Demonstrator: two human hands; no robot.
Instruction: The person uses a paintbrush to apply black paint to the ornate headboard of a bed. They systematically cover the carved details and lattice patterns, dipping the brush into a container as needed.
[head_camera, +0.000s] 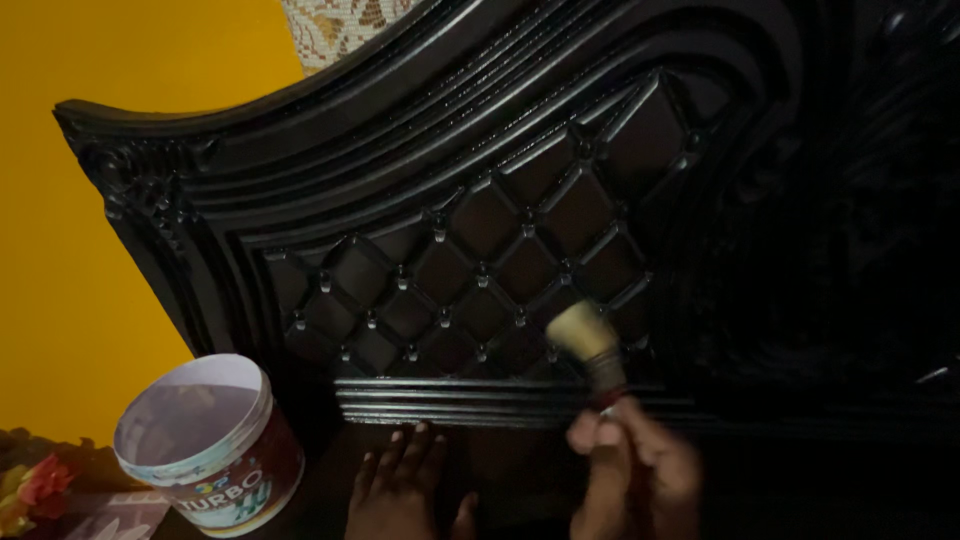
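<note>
My right hand (635, 470) grips a paintbrush (590, 350) by its handle. Its pale bristles point up and touch the lower right of the diamond-lattice panel on a dark carved wooden headboard (480, 200). My left hand (400, 485) rests flat, fingers spread, on the dark surface just below the headboard's ribbed lower moulding (450, 400). It holds nothing.
An open round tub (205, 440) with a white rim and red label stands at the lower left, tilted toward me. A yellow wall (100, 200) is behind the headboard on the left. Colourful flowers (30, 485) lie at the bottom left corner. Patterned lace cloth (340, 25) shows above the headboard.
</note>
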